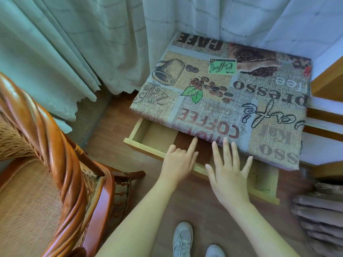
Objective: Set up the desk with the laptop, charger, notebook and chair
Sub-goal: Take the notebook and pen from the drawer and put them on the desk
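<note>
A small desk point(259, 93) covered with a coffee-print cloth stands by the curtains. Its pale wooden drawer point(143, 145) is pulled out beneath the front edge. A dark brown flat thing point(185, 140) lies inside the drawer; I cannot tell what it is. My left hand point(178, 162) hovers over the drawer's front rail, index finger stretched toward the brown thing, other fingers curled. My right hand point(228, 171) is spread flat with straight fingers above the drawer. Neither hand holds anything. A rattan chair point(55, 164) with a glossy wooden frame stands at the left.
Pale green and white curtains point(74, 43) hang behind the desk and chair. Wooden shelving point(326, 115) sits at the right of the desk. A blurred dark folded thing point(321, 210) lies at the lower right. My shoes point(183, 238) stand on the wooden floor.
</note>
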A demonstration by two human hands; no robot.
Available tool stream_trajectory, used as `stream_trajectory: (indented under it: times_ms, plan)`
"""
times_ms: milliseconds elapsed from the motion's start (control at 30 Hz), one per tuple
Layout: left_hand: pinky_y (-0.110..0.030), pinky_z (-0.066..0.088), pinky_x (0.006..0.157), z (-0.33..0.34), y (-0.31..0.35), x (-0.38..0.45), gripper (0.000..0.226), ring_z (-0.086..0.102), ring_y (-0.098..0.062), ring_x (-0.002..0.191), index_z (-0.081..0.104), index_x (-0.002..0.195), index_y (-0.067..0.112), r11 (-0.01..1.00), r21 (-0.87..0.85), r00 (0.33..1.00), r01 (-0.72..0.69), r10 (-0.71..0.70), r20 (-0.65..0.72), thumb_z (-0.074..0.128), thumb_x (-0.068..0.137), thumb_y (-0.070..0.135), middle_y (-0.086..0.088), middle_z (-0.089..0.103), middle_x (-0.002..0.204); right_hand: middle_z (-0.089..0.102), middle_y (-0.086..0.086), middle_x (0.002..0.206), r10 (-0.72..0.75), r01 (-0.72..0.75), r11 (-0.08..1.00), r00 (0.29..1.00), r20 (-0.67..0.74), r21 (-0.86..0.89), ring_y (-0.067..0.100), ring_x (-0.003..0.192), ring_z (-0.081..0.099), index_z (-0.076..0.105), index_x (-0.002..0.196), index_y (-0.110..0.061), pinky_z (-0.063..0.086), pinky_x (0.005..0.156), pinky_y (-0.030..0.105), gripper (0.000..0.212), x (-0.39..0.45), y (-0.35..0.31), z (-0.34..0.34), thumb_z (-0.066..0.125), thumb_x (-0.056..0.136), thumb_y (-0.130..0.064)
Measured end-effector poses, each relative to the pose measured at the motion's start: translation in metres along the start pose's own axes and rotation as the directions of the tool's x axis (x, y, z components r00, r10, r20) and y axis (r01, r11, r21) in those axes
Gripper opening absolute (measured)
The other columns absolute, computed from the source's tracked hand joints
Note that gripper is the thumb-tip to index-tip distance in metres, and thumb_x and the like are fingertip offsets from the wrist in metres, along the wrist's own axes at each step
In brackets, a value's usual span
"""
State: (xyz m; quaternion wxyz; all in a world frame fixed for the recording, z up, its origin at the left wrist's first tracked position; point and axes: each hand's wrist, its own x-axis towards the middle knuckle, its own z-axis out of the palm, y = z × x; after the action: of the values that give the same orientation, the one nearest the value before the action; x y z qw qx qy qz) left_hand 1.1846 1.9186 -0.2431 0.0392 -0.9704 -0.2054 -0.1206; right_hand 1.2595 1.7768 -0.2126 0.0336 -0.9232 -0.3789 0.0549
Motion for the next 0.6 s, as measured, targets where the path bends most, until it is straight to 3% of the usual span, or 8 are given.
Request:
stream_trajectory:
  times_ms: [133,333,433,467,533,600]
  plan:
    - [-0.029,0.031,0.069,0.003,0.002,-0.014,0.045,0.048,-0.020,0.036,0.059,0.130,0.009,1.000,0.013,0.996,-0.009,0.008,0.091,0.041,0.095,0.033,0.002,0.052,0.039,0.018,0.012,0.157,0.014,-0.015,1.000,1.000,0.015,0.014,0.030,0.144,0.015,0.026,0.147,-0.017,0.019,0.103,0.070,0.064,0.003,0.007,-0.002,0.036,0.090,-0.045]
    - [-0.028,0.039,0.063,0.008,0.004,-0.042,0.054,0.047,-0.016,0.033,0.054,0.135,0.012,0.999,-0.005,0.966,-0.034,0.034,0.258,0.039,0.092,0.040,0.002,0.050,0.036,0.013,0.013,0.157,-0.005,0.005,0.999,1.000,0.011,0.035,0.032,0.144,0.012,0.027,0.147,-0.016,0.021,0.105,0.067,0.066,0.000,0.009,0.001,0.048,0.090,-0.044]
    - [-0.028,0.047,0.061,0.009,0.002,-0.038,0.062,0.049,-0.016,0.035,0.045,0.141,0.012,1.000,-0.011,0.955,-0.005,0.008,0.297,0.055,0.087,0.043,0.002,0.052,0.039,0.011,0.013,0.158,0.005,-0.005,0.999,1.000,0.018,0.048,0.032,0.144,0.012,0.027,0.147,-0.016,0.021,0.105,0.066,0.067,-0.002,0.007,0.004,0.049,0.090,-0.043]
    - [-0.029,0.047,0.063,0.008,0.001,-0.035,0.070,0.053,-0.016,0.040,0.038,0.145,0.013,1.000,-0.008,0.946,0.023,-0.020,0.322,0.059,0.086,0.045,0.001,0.058,0.047,0.011,0.013,0.158,0.008,-0.009,0.998,1.000,0.018,0.058,0.032,0.144,0.012,0.027,0.147,-0.016,0.021,0.106,0.066,0.067,-0.003,0.006,0.005,0.049,0.089,-0.043]
    - [-0.033,0.043,0.074,0.009,-0.002,-0.028,0.079,0.064,-0.019,0.071,0.011,0.153,0.017,0.994,-0.024,0.918,0.105,-0.088,0.387,0.050,0.092,0.050,-0.002,0.069,0.088,0.011,0.012,0.158,0.020,-0.020,0.996,1.000,0.005,0.087,0.031,0.144,0.013,0.027,0.146,-0.016,0.020,0.107,0.064,0.067,-0.007,0.003,0.009,0.051,0.089,-0.042]
    - [-0.036,0.039,0.084,0.012,-0.006,-0.022,0.085,0.056,-0.023,0.107,-0.010,0.152,0.023,0.976,-0.037,0.868,0.214,-0.173,0.464,0.041,0.092,0.057,-0.003,0.052,0.131,0.013,0.013,0.157,0.033,-0.031,0.992,0.999,-0.011,0.120,0.030,0.144,0.017,0.031,0.145,-0.016,0.021,0.108,0.061,0.066,-0.014,0.002,0.014,0.054,0.088,-0.040]
